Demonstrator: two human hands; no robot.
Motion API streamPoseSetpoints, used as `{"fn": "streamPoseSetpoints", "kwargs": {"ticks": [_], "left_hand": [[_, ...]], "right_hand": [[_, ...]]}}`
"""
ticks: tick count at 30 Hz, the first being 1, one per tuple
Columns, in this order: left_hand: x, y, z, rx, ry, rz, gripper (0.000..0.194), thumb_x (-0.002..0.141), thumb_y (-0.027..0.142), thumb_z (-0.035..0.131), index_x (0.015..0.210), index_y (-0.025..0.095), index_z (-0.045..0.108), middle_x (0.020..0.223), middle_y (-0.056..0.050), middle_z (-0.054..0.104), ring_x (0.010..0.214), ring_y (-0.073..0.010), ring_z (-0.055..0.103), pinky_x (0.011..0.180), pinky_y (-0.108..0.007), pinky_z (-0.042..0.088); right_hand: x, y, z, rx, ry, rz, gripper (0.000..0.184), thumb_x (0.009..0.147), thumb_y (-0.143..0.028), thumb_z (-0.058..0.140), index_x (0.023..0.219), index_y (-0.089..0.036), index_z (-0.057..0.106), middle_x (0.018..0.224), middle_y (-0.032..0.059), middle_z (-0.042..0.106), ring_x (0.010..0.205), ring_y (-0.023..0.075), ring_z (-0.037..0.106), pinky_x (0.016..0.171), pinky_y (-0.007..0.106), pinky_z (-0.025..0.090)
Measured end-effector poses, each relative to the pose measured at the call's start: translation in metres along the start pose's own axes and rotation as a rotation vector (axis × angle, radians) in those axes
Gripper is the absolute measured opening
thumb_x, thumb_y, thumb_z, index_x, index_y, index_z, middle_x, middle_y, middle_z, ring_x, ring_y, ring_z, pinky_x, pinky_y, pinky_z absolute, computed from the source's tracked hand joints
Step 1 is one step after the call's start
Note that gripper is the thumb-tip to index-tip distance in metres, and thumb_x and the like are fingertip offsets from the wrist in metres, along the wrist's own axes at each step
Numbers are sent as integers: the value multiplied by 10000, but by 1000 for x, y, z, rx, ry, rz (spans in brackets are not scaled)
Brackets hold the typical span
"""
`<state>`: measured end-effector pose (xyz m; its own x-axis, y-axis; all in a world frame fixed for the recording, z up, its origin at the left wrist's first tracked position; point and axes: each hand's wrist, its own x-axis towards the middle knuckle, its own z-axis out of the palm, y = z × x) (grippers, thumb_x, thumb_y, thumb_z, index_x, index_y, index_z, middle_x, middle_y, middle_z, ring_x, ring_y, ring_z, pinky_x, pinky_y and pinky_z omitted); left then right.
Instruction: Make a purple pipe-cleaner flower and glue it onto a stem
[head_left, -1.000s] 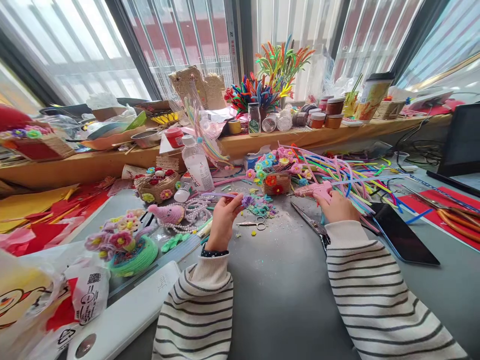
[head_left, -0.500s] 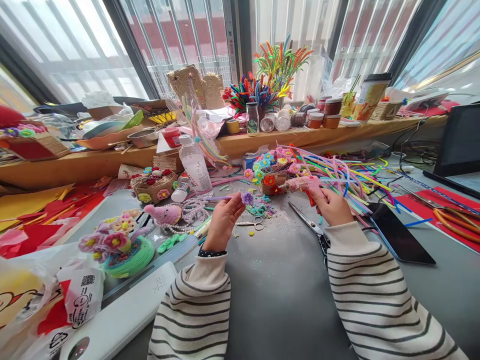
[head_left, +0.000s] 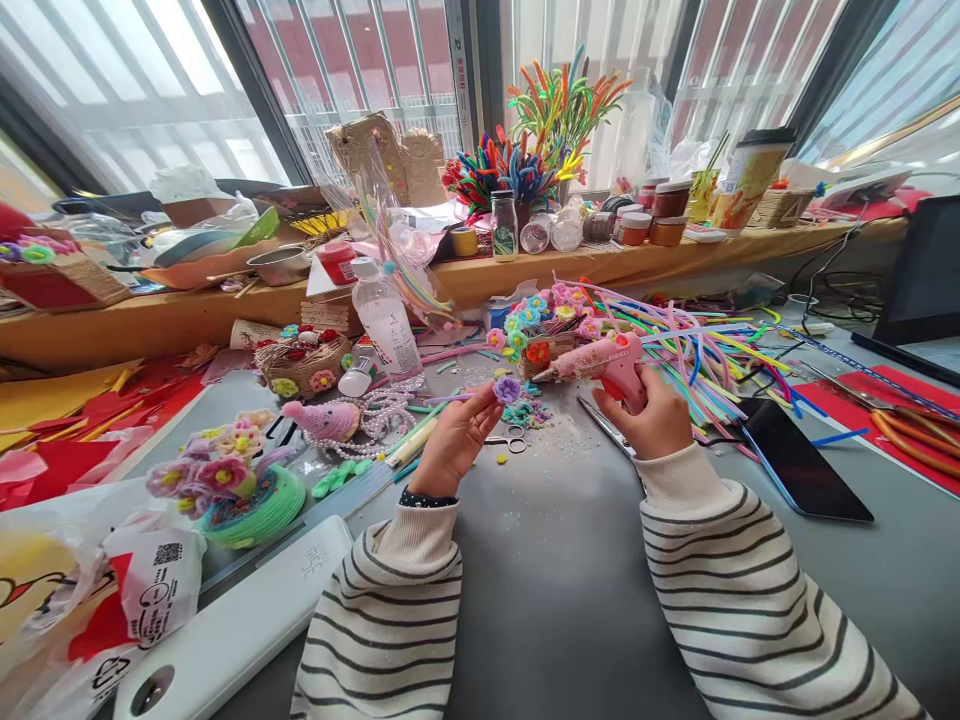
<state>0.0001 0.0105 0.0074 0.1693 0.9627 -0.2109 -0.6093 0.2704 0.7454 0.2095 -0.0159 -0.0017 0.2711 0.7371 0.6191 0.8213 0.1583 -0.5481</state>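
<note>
Between the thumb and fingers of my left hand (head_left: 455, 440) is a purple pipe-cleaner flower (head_left: 507, 390), its stem running left behind the fingers. My right hand (head_left: 654, 412) grips the handle of a pink glue gun (head_left: 611, 362). The gun's nozzle points left, a short way above and right of the flower, apart from it. A clear glue stick (head_left: 694, 333) juts from the gun's back. Beneath the hands lie small silver scissors (head_left: 516, 439) and a heap of teal scraps (head_left: 529, 411). Large scissors (head_left: 604, 420) are partly hidden by my right hand.
A basket with pipe-cleaner flowers (head_left: 538, 350) stands behind the gun, beside a pile of pipe cleaners (head_left: 720, 365). A phone (head_left: 806, 460) lies to the right. Left are a clear bottle (head_left: 386, 325), a green flower pot (head_left: 259, 510) and a long white device (head_left: 247, 620).
My right hand has lifted the glue gun off the table and brought it left, closer to the flower. My left hand has moved slightly right and turned the flower's face into view.
</note>
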Motion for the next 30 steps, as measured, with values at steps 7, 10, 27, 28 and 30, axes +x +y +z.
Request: {"fn": "streamPoseSetpoints", "kwargs": {"ticks": [7, 10, 27, 28, 30], "left_hand": [[0, -1, 1, 59, -16, 5, 75, 599, 149, 653, 664, 123, 625, 607, -4, 646, 551, -70, 598, 527, -123, 479], [-1, -2, 2, 62, -21, 5, 82, 593, 149, 657, 659, 122, 617, 613, -2, 648, 552, -71, 600, 523, -124, 476], [0, -3, 1, 80, -29, 17, 69, 608, 153, 647, 654, 126, 604, 628, 2, 641, 587, -75, 603, 575, -144, 476], [0, -3, 1, 80, -30, 17, 70, 609, 153, 646, 657, 125, 603, 627, 2, 641, 586, -74, 603, 572, -142, 476], [-1, -2, 2, 80, -32, 17, 70, 611, 153, 645, 659, 124, 603, 630, 1, 642, 584, -74, 603, 568, -140, 478]], "right_hand": [[-2, 5, 6, -78, 192, -173, 428, 676, -519, 470, 835, -130, 547, 562, 20, 518, 454, 127, 434, 475, 253, 362], [-2, 6, 8, -94, 204, -219, 408, 695, -501, 455, 845, -132, 545, 577, 30, 536, 461, 135, 450, 477, 258, 368], [-4, 7, 8, -112, 90, -147, 435, 727, -474, 391, 935, -128, 554, 723, 107, 593, 602, 201, 527, 564, 315, 407], [-4, 7, 8, -110, 91, -145, 442, 726, -478, 391, 936, -125, 555, 727, 109, 594, 605, 203, 528, 564, 317, 408], [-4, 7, 8, -101, 96, -150, 450, 728, -481, 390, 936, -118, 558, 729, 112, 595, 606, 204, 530, 563, 317, 409]]}}
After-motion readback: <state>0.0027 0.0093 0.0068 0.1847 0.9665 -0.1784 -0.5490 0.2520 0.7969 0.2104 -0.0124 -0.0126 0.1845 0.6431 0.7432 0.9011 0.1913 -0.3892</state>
